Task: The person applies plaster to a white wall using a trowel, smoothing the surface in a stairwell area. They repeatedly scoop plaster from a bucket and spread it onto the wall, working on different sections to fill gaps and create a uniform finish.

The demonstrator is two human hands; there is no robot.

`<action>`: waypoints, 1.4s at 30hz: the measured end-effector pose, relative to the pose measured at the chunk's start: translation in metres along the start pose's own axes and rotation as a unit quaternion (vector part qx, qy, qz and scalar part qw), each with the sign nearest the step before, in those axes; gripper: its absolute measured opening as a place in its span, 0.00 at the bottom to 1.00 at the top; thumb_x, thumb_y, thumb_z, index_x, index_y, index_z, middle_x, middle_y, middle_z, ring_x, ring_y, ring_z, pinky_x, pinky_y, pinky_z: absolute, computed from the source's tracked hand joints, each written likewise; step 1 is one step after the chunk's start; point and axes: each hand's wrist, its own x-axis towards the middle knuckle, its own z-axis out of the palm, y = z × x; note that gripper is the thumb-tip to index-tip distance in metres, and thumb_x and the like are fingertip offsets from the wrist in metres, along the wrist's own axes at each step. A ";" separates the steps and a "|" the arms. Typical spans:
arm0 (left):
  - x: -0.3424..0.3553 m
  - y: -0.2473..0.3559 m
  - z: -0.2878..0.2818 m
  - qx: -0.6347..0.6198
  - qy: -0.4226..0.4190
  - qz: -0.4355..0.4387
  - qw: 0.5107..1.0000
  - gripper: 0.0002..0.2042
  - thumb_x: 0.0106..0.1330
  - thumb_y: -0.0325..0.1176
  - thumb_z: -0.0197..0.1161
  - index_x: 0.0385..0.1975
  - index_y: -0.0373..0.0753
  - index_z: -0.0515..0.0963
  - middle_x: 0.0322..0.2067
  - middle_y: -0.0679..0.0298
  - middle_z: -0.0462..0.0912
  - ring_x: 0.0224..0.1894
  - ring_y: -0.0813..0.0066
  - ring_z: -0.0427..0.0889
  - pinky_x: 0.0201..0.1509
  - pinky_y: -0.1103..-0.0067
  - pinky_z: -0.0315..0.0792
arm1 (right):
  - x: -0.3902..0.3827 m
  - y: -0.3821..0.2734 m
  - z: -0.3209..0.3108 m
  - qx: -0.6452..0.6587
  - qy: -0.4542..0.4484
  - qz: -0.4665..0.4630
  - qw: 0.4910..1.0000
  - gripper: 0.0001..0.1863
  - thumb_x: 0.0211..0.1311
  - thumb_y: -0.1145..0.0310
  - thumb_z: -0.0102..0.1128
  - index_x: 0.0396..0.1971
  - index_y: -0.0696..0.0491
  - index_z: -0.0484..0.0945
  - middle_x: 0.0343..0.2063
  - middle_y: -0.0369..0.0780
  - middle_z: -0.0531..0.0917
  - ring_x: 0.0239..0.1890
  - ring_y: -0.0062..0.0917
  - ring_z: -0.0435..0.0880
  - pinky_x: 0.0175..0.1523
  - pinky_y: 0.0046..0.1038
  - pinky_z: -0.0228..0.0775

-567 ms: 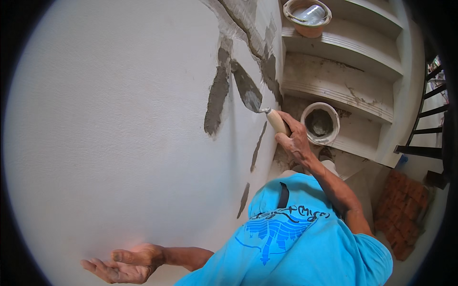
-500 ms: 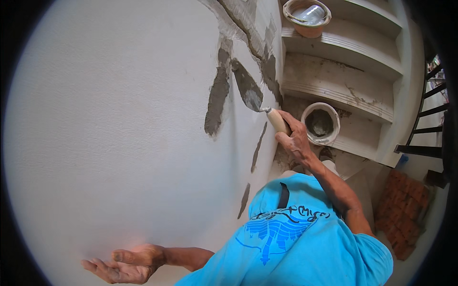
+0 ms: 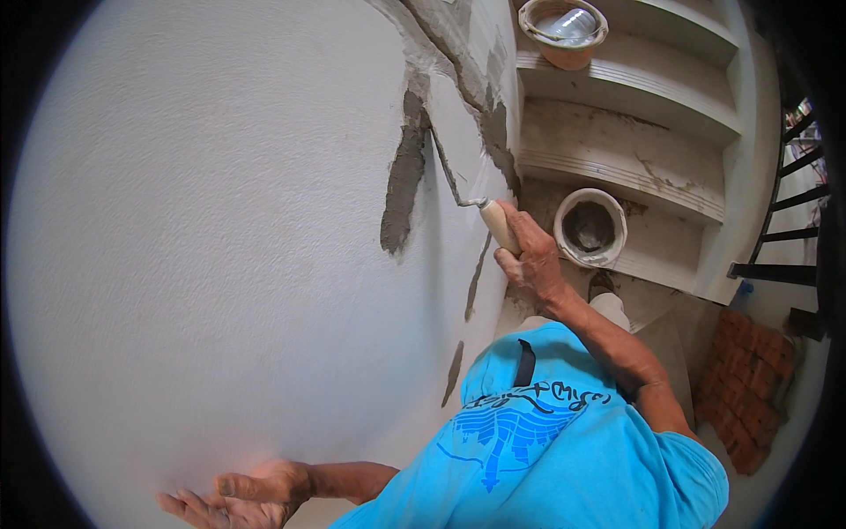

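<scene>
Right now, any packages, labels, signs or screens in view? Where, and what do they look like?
No packages, signs or screens.
Shirt print: dark and mid-blue graphic with a line of script, on the turquoise shirt, lower centre.
Nothing printed on the two buckets: grey-white bucket on a lower stair, orange bucket higher up.

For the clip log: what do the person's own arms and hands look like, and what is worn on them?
Both forearms are bare. The left hand and right hand wear no gloves, and no rings or watch can be seen. The right upper arm comes out of the short sleeve of a bright blue T-shirt with darker blue print and black script across it.
</scene>
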 end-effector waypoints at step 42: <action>-0.003 -0.004 0.000 -0.069 0.021 -0.018 0.997 0.09 0.70 0.21 0.57 0.47 0.35 0.80 0.56 0.51 0.78 0.71 0.45 0.66 0.75 0.38 0.52 | -0.028 -0.008 0.000 -0.072 -0.016 -0.064 0.995 0.45 0.41 0.80 0.65 0.68 0.56 0.66 0.36 0.46 0.78 0.36 0.41 0.83 0.42 0.35 0.78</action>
